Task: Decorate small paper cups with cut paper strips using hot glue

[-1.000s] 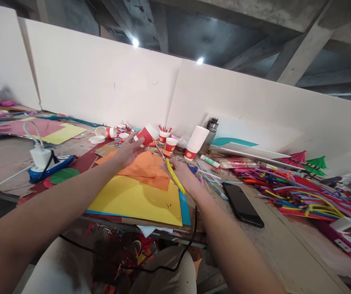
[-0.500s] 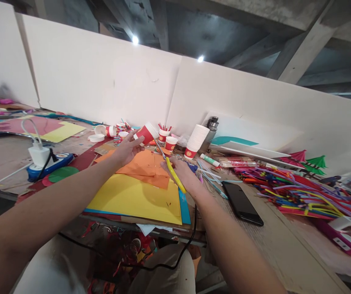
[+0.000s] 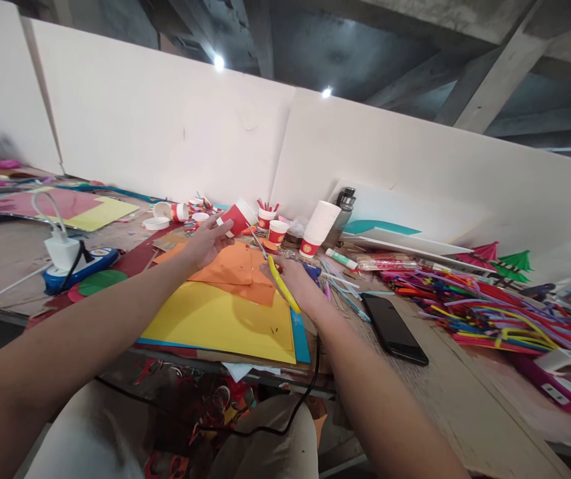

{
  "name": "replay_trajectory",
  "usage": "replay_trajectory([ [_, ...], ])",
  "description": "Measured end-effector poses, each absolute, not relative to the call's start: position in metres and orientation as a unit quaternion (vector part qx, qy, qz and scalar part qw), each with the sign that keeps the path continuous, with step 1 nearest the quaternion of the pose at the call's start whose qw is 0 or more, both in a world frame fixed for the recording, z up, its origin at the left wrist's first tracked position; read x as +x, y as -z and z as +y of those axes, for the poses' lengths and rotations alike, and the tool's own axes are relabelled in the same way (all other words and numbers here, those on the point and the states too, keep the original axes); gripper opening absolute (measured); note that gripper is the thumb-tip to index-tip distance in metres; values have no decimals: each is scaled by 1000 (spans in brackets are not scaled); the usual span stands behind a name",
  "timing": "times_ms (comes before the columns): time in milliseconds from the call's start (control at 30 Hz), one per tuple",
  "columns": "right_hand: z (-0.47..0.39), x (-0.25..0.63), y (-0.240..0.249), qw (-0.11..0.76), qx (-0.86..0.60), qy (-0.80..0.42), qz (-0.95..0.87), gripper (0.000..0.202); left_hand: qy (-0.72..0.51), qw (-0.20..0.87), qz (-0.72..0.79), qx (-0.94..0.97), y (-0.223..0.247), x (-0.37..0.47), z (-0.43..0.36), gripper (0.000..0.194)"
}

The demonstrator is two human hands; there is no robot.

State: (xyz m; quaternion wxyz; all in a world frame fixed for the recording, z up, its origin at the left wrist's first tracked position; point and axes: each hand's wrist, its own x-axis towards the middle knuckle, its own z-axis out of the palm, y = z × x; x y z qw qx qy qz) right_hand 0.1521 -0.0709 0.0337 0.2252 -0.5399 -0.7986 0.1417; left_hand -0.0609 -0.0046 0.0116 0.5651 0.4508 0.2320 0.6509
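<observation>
A red and white paper cup (image 3: 238,218) is tilted in the grip of my left hand (image 3: 210,241), above the orange paper (image 3: 230,266). My right hand (image 3: 292,279) is closed round yellow-handled scissors (image 3: 281,285). Their blades point up and left, with the tips at the cup's side; whether they cut into it I cannot tell. Below both hands lies a yellow sheet (image 3: 215,326) over a blue one (image 3: 301,336). Behind them stand a red cup (image 3: 278,232), another holding red sticks (image 3: 266,218), and a tall stack of cups (image 3: 320,229).
At right lie a black phone (image 3: 395,329) and a heap of colourful pipe cleaners (image 3: 489,306). A bottle (image 3: 342,216) and a glue stick (image 3: 341,259) are near the stack. A blue power strip (image 3: 80,269) with a white charger sits at left. White boards (image 3: 165,126) stand along the back.
Almost nothing differs. The cup and scissors stay in nearly the same place; the whole view has shifted very slightly.
</observation>
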Motion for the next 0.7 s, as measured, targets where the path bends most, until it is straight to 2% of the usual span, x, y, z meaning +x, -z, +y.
replay_trajectory([
  [133,-73,152,-34,229,-537,-165,-795,34,-652,569,229,446,-11,-61,-5,61],
  [367,-73,151,-33,225,-545,-169,-790,39,-650,560,228,460,-10,-61,-3,55],
  [700,-77,151,-37,216,-550,-181,-786,42,-664,554,228,447,-8,-59,-3,60],
])
